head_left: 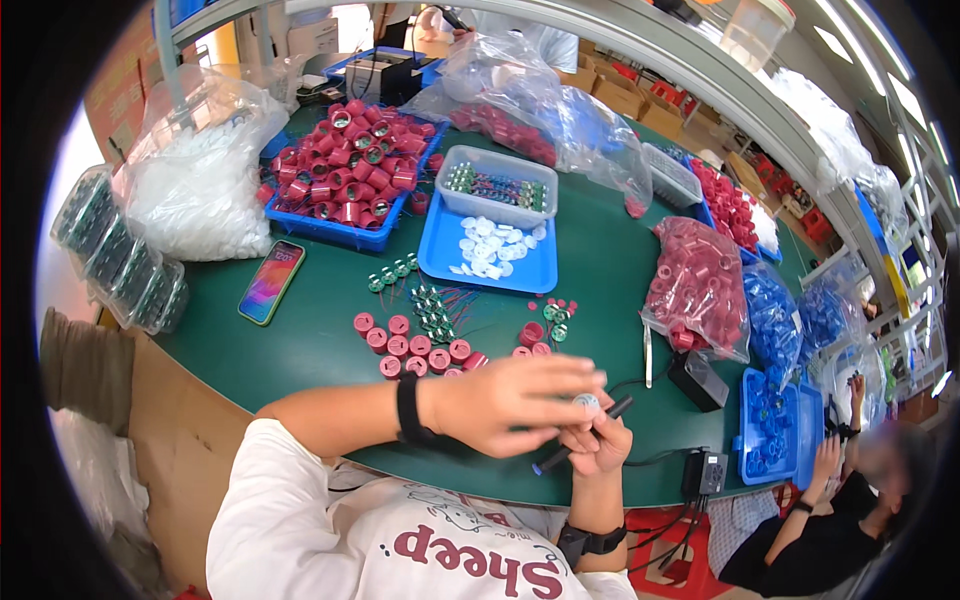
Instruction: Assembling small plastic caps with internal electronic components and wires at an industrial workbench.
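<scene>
Both our hands meet: left hand (520, 400) pinching a small white cap (586, 402), right hand (597, 445) gripping a dark pen-like tool (580, 438) to steady them.

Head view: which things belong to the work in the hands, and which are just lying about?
In hand:
left hand
right hand
small white round cap
dark pen-shaped tool
row of red plastic caps

Lying about:
smartphone with colourful screen
clear bag of white parts
black power adapter

Phone (270, 281) face-up on green table (600, 260); blue tray (440, 262) behind.
</scene>
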Demonstrator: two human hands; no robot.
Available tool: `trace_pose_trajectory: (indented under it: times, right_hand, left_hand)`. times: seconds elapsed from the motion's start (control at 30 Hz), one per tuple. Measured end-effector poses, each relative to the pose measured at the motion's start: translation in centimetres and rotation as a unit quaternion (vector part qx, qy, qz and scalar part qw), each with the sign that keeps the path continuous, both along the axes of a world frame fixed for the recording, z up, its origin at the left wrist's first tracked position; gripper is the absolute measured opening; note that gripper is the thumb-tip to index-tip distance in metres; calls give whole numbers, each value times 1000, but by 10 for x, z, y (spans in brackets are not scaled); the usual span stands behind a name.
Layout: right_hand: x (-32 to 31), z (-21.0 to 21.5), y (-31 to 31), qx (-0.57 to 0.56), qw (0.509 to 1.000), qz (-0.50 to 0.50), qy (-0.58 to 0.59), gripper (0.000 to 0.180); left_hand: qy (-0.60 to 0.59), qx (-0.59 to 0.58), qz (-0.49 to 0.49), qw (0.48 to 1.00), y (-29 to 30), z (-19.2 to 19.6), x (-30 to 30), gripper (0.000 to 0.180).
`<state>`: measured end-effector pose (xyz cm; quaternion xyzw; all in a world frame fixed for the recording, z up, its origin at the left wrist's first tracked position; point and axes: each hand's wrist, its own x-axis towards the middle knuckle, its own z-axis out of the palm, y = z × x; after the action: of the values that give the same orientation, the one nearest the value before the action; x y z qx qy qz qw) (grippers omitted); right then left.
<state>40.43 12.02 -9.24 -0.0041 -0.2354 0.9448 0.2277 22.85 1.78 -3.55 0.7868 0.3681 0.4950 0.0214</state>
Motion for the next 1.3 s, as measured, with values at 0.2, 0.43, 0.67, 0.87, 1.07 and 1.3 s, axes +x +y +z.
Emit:
trace_pose_trajectory:
  times: [0.2,0.43,0.67,0.87,1.07,1.3]
  right_hand:
    - [10,-11,17,8,998,-59,-2,11]
    - [5,-22,11,21,998,-51,6,10]
    - [8,-21,12,53,996,-63,16,11]
    - [4,-15,10,50,995,-85,6,12]
    - [3,-3,3,91,986,-129,-47,11]
    - [-1,4,-1,93,980,-159,-76,11]
  left_hand:
    - [125,-323,171,922,-6,8,-62,39]
    - [304,-376,249,839,5,-38,-53,32]
    - [102,-239,253,932,7,-18,-40,30]
    - [-50,-144,145,978,2,-5,-22,39]
    - [-111,-151,107,976,0,0,-20,37]
    - [-417,-299,-56,857,8,-8,-11,31]
